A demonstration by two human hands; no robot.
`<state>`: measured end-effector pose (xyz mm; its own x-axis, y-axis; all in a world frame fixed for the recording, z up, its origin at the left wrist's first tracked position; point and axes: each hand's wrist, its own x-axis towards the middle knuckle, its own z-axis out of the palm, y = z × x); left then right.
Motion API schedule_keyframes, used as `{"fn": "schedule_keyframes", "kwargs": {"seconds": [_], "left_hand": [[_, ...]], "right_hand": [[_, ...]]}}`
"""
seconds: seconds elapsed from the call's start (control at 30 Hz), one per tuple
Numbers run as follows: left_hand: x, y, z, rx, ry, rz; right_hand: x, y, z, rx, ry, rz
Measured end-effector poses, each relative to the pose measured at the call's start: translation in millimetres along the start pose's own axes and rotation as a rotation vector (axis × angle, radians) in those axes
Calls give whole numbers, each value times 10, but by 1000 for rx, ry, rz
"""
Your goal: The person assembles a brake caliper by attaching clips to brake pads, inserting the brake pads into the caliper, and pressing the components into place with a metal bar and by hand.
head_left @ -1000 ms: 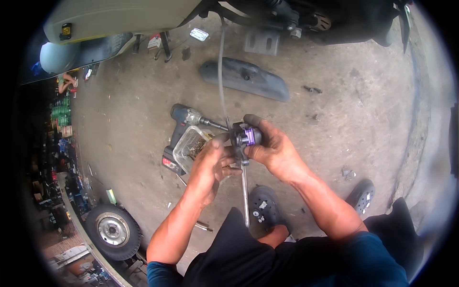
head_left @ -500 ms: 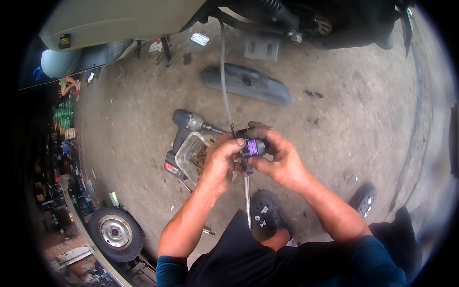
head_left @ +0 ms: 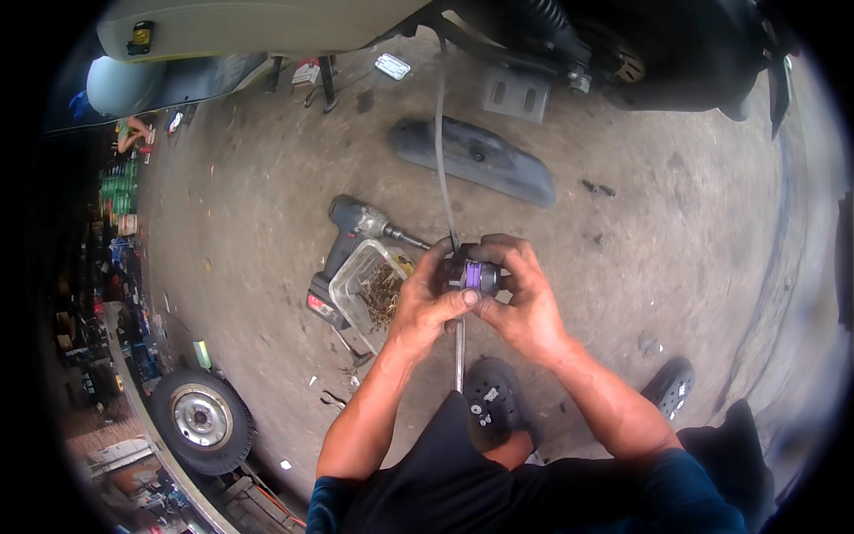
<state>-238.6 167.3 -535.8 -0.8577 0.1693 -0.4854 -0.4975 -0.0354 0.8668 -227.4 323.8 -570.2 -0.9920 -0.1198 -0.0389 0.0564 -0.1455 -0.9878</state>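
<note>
I had both hands clamped on the small dark cylindrical metal part with a purple band, left hand and right hand pinching its ends above the concrete floor; it seemed rigid, compact, maybe greasy, best held by its dark ends.

This was a vehicle repair workshop, open to a street at the left. The stained concrete floor carried a cordless drill, a clear plastic tub of screws, a detached dark body panel and a loose wheel. A scooter's pale body and its rear shock absorber stood along the top, and shelves of bottles lined the left edge.
</note>
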Motion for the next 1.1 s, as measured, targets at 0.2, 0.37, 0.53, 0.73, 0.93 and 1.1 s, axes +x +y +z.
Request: {"fn": "schedule_keyframes", "kwargs": {"seconds": [0.2, 0.37, 0.53, 0.73, 0.93, 1.1], "left_hand": [[-22, 3, -44, -57, 3, 62], [-36, -26, -235, -16, -208, 96], [-53, -1, -107, 330, -162, 111], [-11, -144, -218, 113, -175, 114], [-12, -208, -137, -18, -69, 135], [-6, -255, -172, -39, -10, 213]], "right_hand": [[53, 91, -40, 73, -87, -50], [-3, 86, 41, 153, -23, -24], [-52, 124, 73, 361, 101, 221], [-3, 78, 131, 247, 101, 124], [-43, 35, 174, -125, 120, -28], [-45, 106, 103, 6, 26, -77]]}}
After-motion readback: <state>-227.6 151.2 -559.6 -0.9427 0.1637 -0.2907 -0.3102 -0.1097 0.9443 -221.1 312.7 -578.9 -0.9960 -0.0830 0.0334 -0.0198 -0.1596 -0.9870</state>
